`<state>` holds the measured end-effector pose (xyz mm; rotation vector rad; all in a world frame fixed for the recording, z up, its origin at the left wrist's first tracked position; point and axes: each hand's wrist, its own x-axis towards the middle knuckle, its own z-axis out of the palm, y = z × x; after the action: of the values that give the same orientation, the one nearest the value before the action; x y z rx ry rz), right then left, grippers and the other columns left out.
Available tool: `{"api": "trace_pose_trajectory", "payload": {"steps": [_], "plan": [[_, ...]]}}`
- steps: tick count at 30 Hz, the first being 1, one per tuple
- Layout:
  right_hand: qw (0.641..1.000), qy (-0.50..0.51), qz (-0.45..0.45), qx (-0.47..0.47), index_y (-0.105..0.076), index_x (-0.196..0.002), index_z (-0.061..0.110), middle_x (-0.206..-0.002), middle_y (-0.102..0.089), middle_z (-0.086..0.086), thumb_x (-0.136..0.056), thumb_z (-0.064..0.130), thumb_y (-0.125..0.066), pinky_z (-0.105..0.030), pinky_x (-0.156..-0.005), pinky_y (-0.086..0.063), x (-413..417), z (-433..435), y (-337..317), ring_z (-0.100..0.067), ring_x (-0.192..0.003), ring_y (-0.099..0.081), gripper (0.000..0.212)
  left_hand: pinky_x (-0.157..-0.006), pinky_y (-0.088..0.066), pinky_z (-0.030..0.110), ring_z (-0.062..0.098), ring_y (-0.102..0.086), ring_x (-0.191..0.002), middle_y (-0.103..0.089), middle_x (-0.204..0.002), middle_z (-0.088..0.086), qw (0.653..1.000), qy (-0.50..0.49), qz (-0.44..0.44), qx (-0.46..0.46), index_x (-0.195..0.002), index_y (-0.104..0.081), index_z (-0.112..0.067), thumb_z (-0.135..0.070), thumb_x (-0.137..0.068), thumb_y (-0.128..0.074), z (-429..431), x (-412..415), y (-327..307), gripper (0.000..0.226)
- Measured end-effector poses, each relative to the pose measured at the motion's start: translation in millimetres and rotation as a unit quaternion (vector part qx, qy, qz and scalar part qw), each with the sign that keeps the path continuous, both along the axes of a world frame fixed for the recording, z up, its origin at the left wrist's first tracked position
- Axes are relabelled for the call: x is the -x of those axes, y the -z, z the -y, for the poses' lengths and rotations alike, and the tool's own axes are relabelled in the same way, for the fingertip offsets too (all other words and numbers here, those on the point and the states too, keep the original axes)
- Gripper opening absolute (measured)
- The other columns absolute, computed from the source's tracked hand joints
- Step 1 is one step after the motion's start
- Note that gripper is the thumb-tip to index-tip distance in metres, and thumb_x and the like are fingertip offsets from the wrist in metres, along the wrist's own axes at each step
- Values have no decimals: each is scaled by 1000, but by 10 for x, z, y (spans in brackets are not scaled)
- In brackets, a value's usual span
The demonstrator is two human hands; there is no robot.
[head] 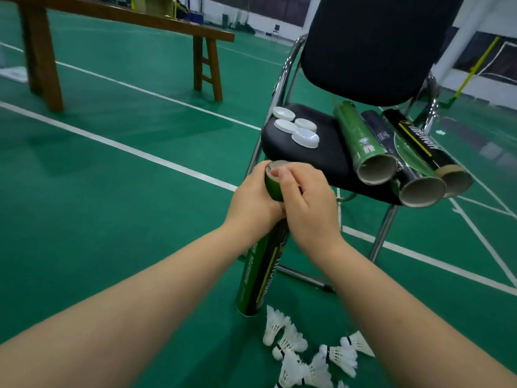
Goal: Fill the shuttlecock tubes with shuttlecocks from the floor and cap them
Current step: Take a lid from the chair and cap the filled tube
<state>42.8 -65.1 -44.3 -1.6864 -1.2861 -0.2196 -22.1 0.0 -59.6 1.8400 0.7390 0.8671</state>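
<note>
A green and black shuttlecock tube (258, 271) stands nearly upright in front of me, its lower end above the floor. My left hand (253, 198) grips the tube near its top. My right hand (305, 203) wraps the same upper part from the right, fingertips at the rim; whether it holds anything else is hidden. Several white shuttlecocks (307, 354) lie on the green floor below the tube. Three open tubes (361, 141) lie side by side on the black chair seat (324, 155). Several white caps (296, 128) rest on the seat's left part.
The chair's metal legs (383, 233) stand right behind the tube. A wooden bench (126, 21) spans the upper left. White court lines (140, 152) cross the green floor. A net post (472, 71) stands at the far right.
</note>
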Motion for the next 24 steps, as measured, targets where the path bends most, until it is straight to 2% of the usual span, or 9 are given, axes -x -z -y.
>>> {"api": "trace_pose_trajectory", "payload": {"steps": [3, 7, 9, 11, 13, 15, 17, 21, 24], "plan": [[997, 10, -49, -53, -62, -87, 20, -85, -53, 19, -89, 26, -42, -20, -82, -38, -138, -183, 19, -13, -92, -52, 21, -70, -41, 19, 15, -56, -91, -61, -99, -8, 1000, -5, 12, 10, -117, -50, -27, -22, -71, -74, -149, -118, 38, 52], [971, 33, -226, -62, -56, -76, 30, -86, -56, 8, -92, 33, -49, -24, -78, -41, -472, -513, 17, -10, -86, -52, 17, -81, -42, 23, 13, -56, -101, -61, -112, -6, 1000, -12, 13, 15, -123, -48, -27, -30, -64, -83, -287, -259, 157, 69], [964, 73, -251, -45, -53, -70, 28, -84, -54, 3, -94, 34, -48, -27, -74, -39, -688, -656, 35, -11, -80, -49, 25, -78, -37, 19, 10, -53, -100, -59, -112, -8, 1000, -22, 11, 18, -122, -48, -27, -32, -63, -84, -325, -302, 237, 70], [967, 103, -233, -17, -53, -74, 25, -89, -54, 0, -93, 35, -49, -28, -73, -36, -892, -783, 52, -12, -79, -47, 22, -80, -38, 19, 11, -53, -102, -59, -113, -7, 999, -30, 5, 27, -121, -47, -27, -34, -62, -84, -378, -335, 331, 71], [973, 126, -186, 54, -57, -96, 21, -109, -54, -4, -91, 33, -51, -27, -82, -36, -1086, -904, 83, -14, -92, -50, 14, -86, -42, 24, 14, -53, -105, -58, -115, -6, 999, -29, -8, 34, -122, -46, -28, -36, -60, -85, -430, -370, 425, 73], [971, 160, -91, 153, -50, -125, 16, -131, -45, -8, -90, 31, -53, -32, -97, -36, -1261, -1010, 117, -22, -117, -46, 38, -89, -44, 26, 14, -53, -107, -58, -115, -7, 999, -25, -14, 35, -122, -46, -29, -35, -61, -85, -465, -401, 485, 73], [957, 195, -11, 216, -36, -139, 17, -146, -32, -7, -90, 35, -51, -40, -106, -30, -1330, -1092, 147, -28, -132, -34, 55, -88, -43, 25, 14, -53, -106, -59, -114, -8, 999, -25, -12, 33, -122, -46, -30, -34, -61, -85, -492, -428, 518, 72], [927, 239, 61, 283, -14, -147, 28, -158, -5, 1, -88, 50, -49, -46, -105, -27, -1392, -1178, 184, -31, -137, -22, 72, -83, -39, 20, 11, -52, -105, -57, -113, -9, 999, -25, -6, 33, -122, -45, -31, -32, -63, -84, -516, -510, 527, 71], [912, 251, 87, 312, -7, -148, 32, -158, 0, 4, -78, 63, -57, -46, -100, -30, -1476, -1246, 145, -33, -133, -25, 92, -78, -34, 15, 9, -50, -101, -55, -109, -12, 999, -22, -7, 29, -117, -43, -36, -31, -63, -85, -520, -546, 543, 68]]}}
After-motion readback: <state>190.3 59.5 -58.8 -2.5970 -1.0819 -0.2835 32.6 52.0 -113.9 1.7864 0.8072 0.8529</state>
